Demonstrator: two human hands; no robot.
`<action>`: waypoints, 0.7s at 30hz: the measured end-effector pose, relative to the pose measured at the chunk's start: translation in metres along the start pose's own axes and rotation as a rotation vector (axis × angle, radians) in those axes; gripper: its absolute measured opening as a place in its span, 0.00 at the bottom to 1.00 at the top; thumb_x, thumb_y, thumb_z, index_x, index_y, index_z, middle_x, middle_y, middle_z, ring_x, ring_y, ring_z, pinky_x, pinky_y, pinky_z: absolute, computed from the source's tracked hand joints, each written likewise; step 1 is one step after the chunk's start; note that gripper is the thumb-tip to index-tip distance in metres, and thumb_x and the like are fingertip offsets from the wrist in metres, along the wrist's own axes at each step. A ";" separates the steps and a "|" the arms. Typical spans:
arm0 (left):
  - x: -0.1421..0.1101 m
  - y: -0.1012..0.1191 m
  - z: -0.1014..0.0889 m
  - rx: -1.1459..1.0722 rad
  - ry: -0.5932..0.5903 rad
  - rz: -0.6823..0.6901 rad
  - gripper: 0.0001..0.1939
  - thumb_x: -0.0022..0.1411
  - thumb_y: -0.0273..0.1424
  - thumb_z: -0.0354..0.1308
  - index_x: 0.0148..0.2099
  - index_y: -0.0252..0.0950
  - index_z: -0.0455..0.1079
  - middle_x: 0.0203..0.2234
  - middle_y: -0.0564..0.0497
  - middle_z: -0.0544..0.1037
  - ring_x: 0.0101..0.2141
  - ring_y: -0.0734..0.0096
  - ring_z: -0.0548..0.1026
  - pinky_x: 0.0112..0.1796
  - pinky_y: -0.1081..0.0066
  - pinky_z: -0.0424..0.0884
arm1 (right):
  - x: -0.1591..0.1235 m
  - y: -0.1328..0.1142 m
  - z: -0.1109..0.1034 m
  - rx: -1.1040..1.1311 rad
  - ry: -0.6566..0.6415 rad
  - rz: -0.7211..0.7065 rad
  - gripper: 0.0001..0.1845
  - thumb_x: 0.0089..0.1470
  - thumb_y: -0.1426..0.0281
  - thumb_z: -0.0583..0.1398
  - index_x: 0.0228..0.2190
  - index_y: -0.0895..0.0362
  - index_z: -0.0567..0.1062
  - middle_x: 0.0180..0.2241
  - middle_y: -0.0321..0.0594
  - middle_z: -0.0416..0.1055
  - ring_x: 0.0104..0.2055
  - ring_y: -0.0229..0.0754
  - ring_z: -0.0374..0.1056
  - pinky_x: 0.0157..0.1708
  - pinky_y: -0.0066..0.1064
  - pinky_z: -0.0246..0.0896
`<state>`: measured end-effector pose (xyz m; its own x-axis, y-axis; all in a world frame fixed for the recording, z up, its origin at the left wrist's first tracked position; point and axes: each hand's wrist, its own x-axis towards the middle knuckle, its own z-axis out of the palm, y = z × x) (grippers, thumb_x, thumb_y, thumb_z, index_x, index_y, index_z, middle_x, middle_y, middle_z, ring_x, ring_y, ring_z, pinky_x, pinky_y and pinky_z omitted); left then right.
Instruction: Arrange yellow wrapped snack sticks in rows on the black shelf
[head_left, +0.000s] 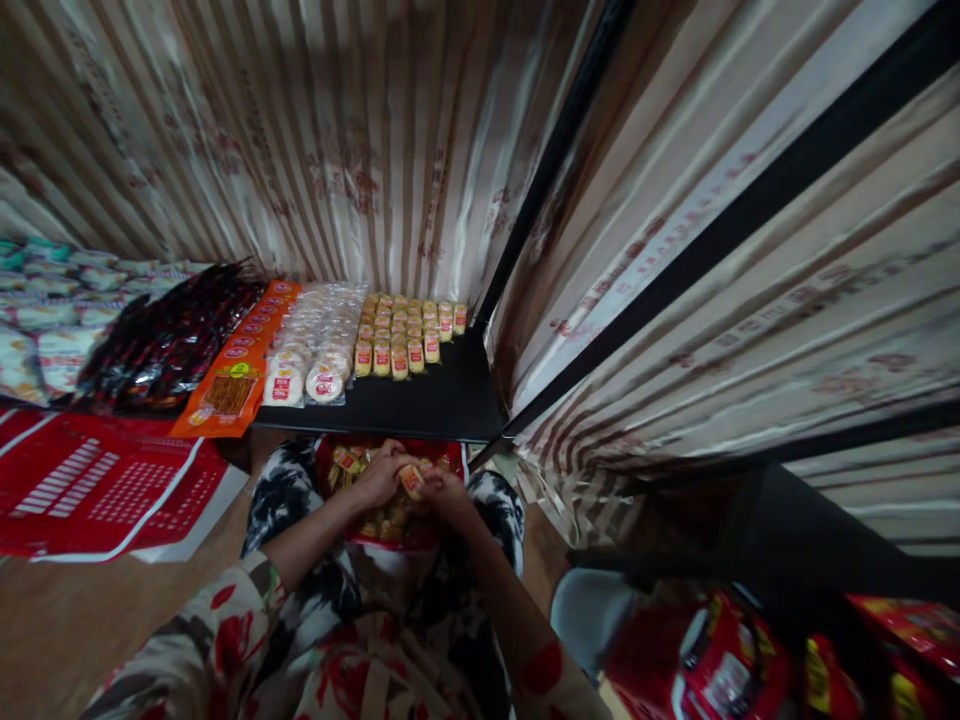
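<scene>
Over my lap, my left hand [382,476] and my right hand [448,492] come together with fingers closed on a small wrapped snack packet [410,481]. It has a yellow wrapper with a reddish-orange label. Beneath them a red bag [450,456] lies open between my knees, holding many similar yellow packets [390,522]. On the black shelf [450,395] just ahead, rows of the same wrapped snacks [400,357] stand lined up. My fingertips are partly hidden behind the packet.
Left of the yellow rows are clear-wrapped round white crackers [325,381], an orange snack bag [232,390], dark shiny packets [172,335] and white packets [67,350]. A red basket [97,485] is at left. Black frame bars [555,160] edge the curtain [337,150]. Red packages [727,660] sit lower right.
</scene>
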<state>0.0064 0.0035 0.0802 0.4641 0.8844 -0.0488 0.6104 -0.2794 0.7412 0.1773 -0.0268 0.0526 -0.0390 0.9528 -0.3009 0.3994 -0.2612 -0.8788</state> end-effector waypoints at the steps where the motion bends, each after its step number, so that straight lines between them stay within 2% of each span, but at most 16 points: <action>1: 0.003 0.006 -0.004 -0.003 -0.011 0.033 0.22 0.52 0.18 0.48 0.45 0.43 0.73 0.40 0.50 0.62 0.43 0.71 0.65 0.47 0.70 0.64 | 0.000 -0.003 -0.003 0.070 -0.017 -0.013 0.08 0.41 0.67 0.60 0.28 0.55 0.72 0.25 0.33 0.72 0.29 0.38 0.68 0.32 0.30 0.64; 4: 0.012 0.020 -0.012 -0.001 -0.036 0.106 0.22 0.52 0.18 0.48 0.44 0.42 0.73 0.39 0.51 0.62 0.42 0.72 0.65 0.46 0.71 0.64 | -0.001 -0.013 -0.010 0.241 -0.075 -0.058 0.12 0.40 0.67 0.61 0.31 0.56 0.71 0.28 0.35 0.72 0.31 0.39 0.69 0.34 0.31 0.65; 9: 0.027 0.031 -0.023 0.029 0.006 0.146 0.24 0.51 0.18 0.47 0.46 0.42 0.72 0.40 0.50 0.64 0.43 0.72 0.66 0.46 0.71 0.65 | 0.002 -0.026 -0.020 0.277 -0.024 -0.112 0.14 0.40 0.66 0.60 0.33 0.56 0.72 0.30 0.37 0.73 0.33 0.40 0.69 0.37 0.33 0.65; 14: 0.043 0.047 -0.035 -0.001 0.072 0.203 0.33 0.50 0.17 0.45 0.57 0.43 0.61 0.48 0.49 0.63 0.48 0.72 0.65 0.50 0.70 0.64 | 0.011 -0.039 -0.032 0.338 0.059 -0.128 0.16 0.40 0.64 0.61 0.34 0.56 0.72 0.31 0.38 0.74 0.33 0.41 0.69 0.36 0.34 0.65; 18: 0.059 0.064 -0.038 -0.050 0.240 0.088 0.35 0.51 0.18 0.44 0.62 0.38 0.50 0.51 0.46 0.61 0.48 0.71 0.66 0.51 0.68 0.63 | 0.027 -0.054 -0.042 0.347 0.175 -0.189 0.15 0.41 0.64 0.61 0.34 0.55 0.72 0.31 0.38 0.73 0.33 0.40 0.69 0.38 0.33 0.65; 21: 0.072 0.073 -0.034 -0.065 0.320 -0.025 0.33 0.52 0.18 0.44 0.61 0.35 0.49 0.51 0.44 0.61 0.43 0.72 0.70 0.47 0.69 0.66 | 0.046 -0.062 -0.048 0.341 0.274 -0.229 0.15 0.41 0.64 0.60 0.34 0.56 0.72 0.32 0.39 0.73 0.32 0.39 0.69 0.38 0.32 0.65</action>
<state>0.0630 0.0595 0.1538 0.2180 0.9662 0.1377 0.5716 -0.2408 0.7844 0.1944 0.0408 0.1108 0.1701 0.9853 -0.0179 0.0839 -0.0326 -0.9959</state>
